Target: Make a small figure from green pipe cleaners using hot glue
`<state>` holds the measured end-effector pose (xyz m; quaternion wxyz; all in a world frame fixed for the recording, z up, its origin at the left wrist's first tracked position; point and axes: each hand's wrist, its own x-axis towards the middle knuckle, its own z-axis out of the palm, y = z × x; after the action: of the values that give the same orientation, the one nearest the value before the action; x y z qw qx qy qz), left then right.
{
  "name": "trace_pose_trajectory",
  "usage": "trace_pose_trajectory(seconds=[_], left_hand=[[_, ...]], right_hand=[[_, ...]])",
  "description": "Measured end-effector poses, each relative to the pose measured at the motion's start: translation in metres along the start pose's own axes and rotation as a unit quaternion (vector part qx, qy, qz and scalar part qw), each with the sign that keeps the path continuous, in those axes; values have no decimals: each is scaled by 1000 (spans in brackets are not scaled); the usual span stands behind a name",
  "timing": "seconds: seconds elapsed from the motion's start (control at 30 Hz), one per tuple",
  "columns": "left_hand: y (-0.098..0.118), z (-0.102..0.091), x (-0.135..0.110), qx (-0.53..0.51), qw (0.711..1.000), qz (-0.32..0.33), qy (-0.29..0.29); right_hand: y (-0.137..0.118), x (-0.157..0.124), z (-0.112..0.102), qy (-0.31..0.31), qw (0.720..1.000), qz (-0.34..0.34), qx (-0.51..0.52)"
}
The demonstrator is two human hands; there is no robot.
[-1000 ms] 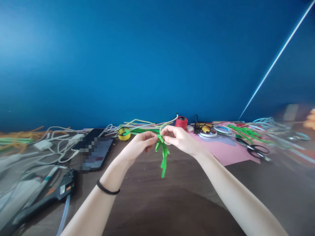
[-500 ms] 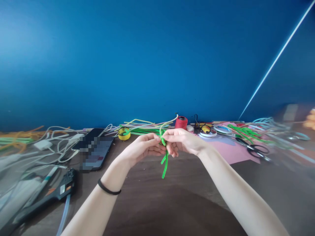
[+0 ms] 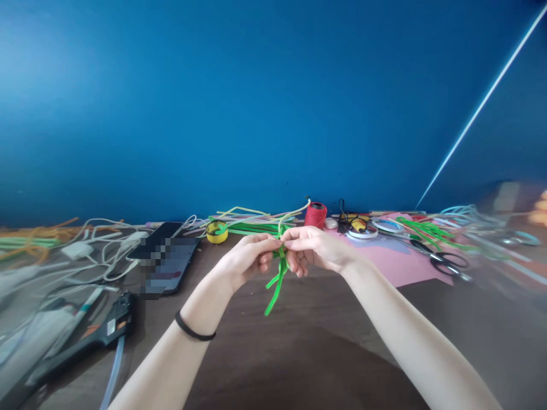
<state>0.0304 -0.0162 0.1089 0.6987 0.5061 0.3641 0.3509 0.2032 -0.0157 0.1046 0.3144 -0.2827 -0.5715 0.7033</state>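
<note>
Above the brown table, my left hand and my right hand meet fingertip to fingertip. Both pinch the top of a bunch of green pipe cleaners, whose loose ends hang down and to the left. My left wrist carries a black band. What the fingers cover at the top of the bunch is hidden.
Behind my hands lie more green and pale pipe cleaners, a yellow tape roll and a red thread spool. A phone, white cables and a glue gun are at left. Pink paper and scissors are at right.
My hands have closed together over the top of the green bunch and twisted it. Its hanging ends now swing to the left.
</note>
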Motion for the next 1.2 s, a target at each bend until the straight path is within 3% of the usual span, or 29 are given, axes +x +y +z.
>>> trace_pose_trajectory(seconds=[0.27,0.53,0.83,0.93,1.1,1.2], left_hand=[[1,2,-1,11,1000,11,6],[0,4,-2,-15,1000,10,7],[-3,3,-2,-12,999,30,-2],[-2,-1,-1,-16,999,47,-6],[0,-7,0,47,991,110,62],[0,-8,1,98,984,140,40]], right_hand=[[6,5,-1,-12,999,-30,19],[3,4,1,26,999,-25,-39],[5,6,0,44,996,-72,-44],[5,5,-1,41,996,-76,-29],[8,6,-6,34,995,-91,17],[11,8,-8,34,995,-92,24]])
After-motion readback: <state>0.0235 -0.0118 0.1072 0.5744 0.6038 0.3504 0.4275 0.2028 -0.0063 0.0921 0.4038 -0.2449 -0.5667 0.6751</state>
